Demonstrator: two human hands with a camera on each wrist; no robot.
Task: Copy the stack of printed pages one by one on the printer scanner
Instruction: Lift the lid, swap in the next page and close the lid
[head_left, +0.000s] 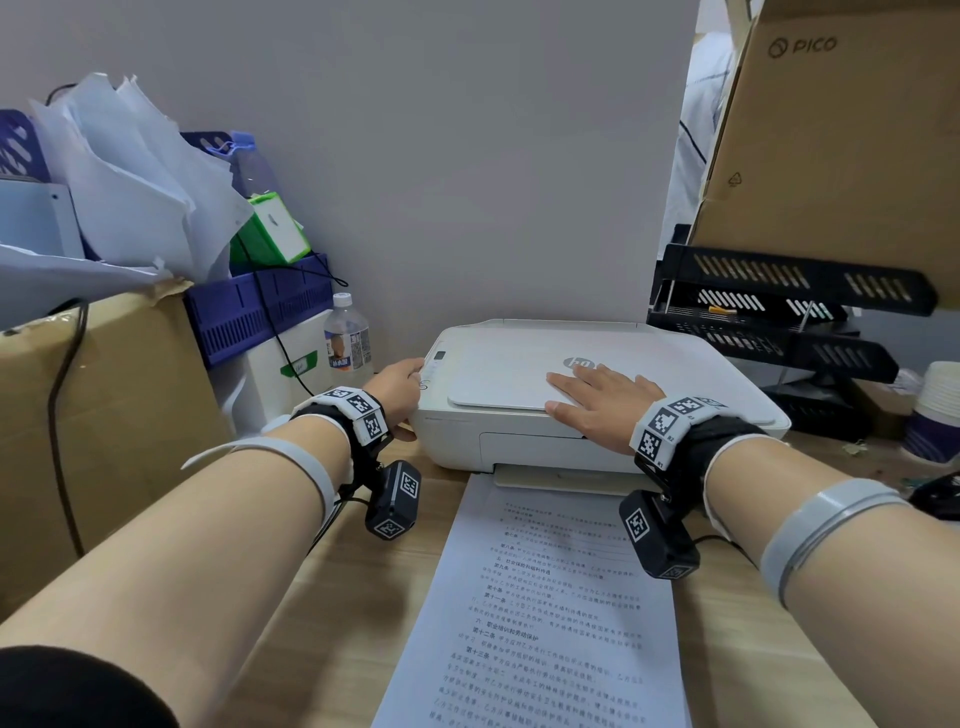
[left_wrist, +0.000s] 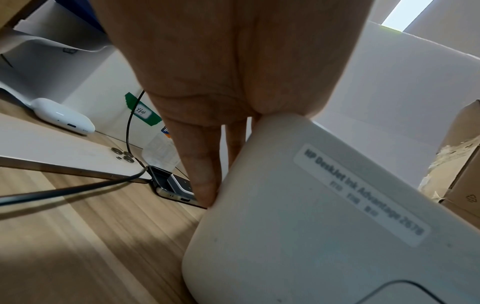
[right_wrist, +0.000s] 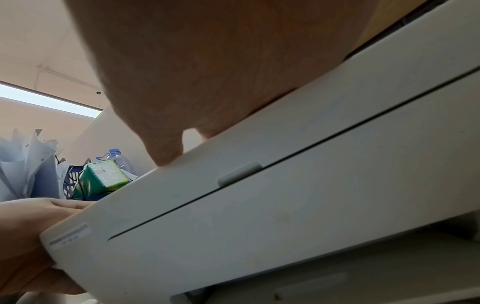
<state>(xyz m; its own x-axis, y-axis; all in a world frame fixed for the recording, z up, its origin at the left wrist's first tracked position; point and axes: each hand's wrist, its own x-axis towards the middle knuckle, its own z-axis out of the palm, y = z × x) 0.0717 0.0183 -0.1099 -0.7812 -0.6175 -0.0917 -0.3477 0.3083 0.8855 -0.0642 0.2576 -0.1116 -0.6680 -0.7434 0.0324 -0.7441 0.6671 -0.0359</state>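
- The right hand (head_left: 602, 402) lies flat, fingers (head_left: 563, 383) straight and slightly spread, pressing the closed scanner lid (head_left: 498, 374) of the white HP printer (head_left: 519, 431).
- The left hand (head_left: 397, 392) cups the printer's left front corner, fingers (left_wrist: 205, 185) extended down its side.
- A printed page (head_left: 540, 613) lies on the wooden counter (head_left: 332, 623), nearer the person than both hands' fingers, between the forearms.

Even, soft indoor light in the head view, sharp mid-frame, edges bowing outward. Right wrist view: ceiling light strip (right_wrist: 49, 100) glows beyond the right hand (right_wrist: 207, 72), which looms blurred, shadowed. Left wrist view: printer label (left_wrist: 363, 193) smeared, desk (left_wrist: 78, 236) streaked.
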